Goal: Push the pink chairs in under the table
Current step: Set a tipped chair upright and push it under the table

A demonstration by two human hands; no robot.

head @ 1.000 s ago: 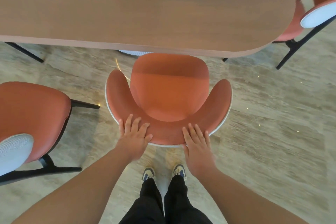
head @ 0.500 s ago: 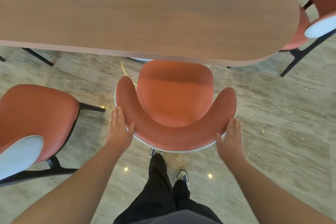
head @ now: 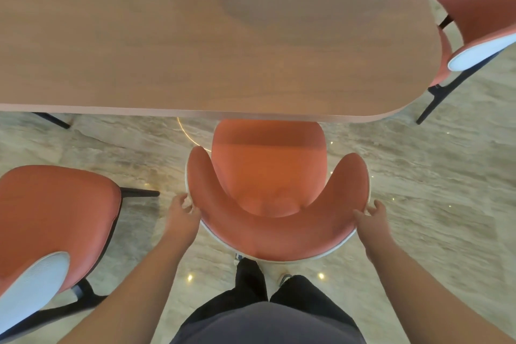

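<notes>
Both hands grip one pink chair: left hand and right hand have fingers curled round its backrest edges. Its seat front sits just under the near edge of the surface. Two more chairs stand left and far right.

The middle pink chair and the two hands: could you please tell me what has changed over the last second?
Both hands left the top of the backrest: the left hand and right hand now grip the sides of the middle pink chair. Its seat front remains at the table edge; the left pink chair stays out.

Matt wood table, smooth leather-like pink chair
</notes>
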